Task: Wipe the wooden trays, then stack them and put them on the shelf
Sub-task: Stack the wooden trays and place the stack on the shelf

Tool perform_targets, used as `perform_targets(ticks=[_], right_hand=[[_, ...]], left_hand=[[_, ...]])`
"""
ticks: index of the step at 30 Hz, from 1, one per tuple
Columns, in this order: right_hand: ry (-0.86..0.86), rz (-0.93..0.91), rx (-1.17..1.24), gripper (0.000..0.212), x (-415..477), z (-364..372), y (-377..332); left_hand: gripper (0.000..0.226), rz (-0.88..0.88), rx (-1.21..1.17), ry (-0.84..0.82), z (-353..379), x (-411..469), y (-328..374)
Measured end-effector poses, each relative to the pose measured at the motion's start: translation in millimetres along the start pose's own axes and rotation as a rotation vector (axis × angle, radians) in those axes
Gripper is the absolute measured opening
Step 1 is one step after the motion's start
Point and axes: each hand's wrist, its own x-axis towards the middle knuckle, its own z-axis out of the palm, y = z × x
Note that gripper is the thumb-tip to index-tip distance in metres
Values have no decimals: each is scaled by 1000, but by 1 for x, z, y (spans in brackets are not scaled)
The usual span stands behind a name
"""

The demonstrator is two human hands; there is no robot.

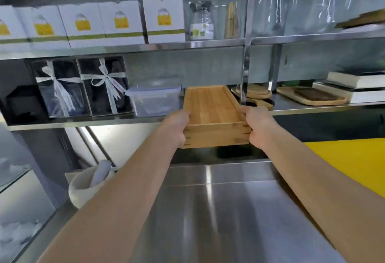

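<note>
A stack of light wooden trays [212, 108] is held level at the height of the lower steel shelf [83, 122]. Its far end lies over the shelf and its near end juts out over the counter. The near end wall shows the joints of more than one tray. My left hand [177, 129] grips the near left corner. My right hand [258, 125] grips the near right corner. Both arms are stretched forward.
A clear plastic box [154, 98] stands just left of the trays, a shelf post [243, 79] just right. Wooden boards [312, 96] lie further right. Ribboned dark boxes [83, 87] fill the left. Below are a steel counter [218, 210], a mortar with pestle [87, 185] and a yellow board [354, 158].
</note>
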Motion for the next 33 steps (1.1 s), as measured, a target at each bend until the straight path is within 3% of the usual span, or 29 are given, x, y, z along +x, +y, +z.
perform_targets(ticks=[5,8,21,23,26,29,31,33], right_hand=[[8,-15,-40,31,75,20,-16],[-9,-5,-67,11,118,30,-12],[-54,29,24,8,214,52,27],[-58,48,47,16,221,53,28],[-45,56,45,26,225,57,25],[-58,49,61,20,240,63,29],[-106,41,87,12,236,63,26],[-166,53,149,23,234,58,27]], left_hand=[[28,5,-26,17,17,74,19],[30,-15,-57,18,24,121,17],[26,-29,28,72,41,225,4],[24,-26,25,64,43,230,6],[21,-26,21,40,44,239,9],[15,-20,-22,-50,42,247,8],[21,2,-72,-166,33,244,8],[35,52,-135,-205,21,241,-1]])
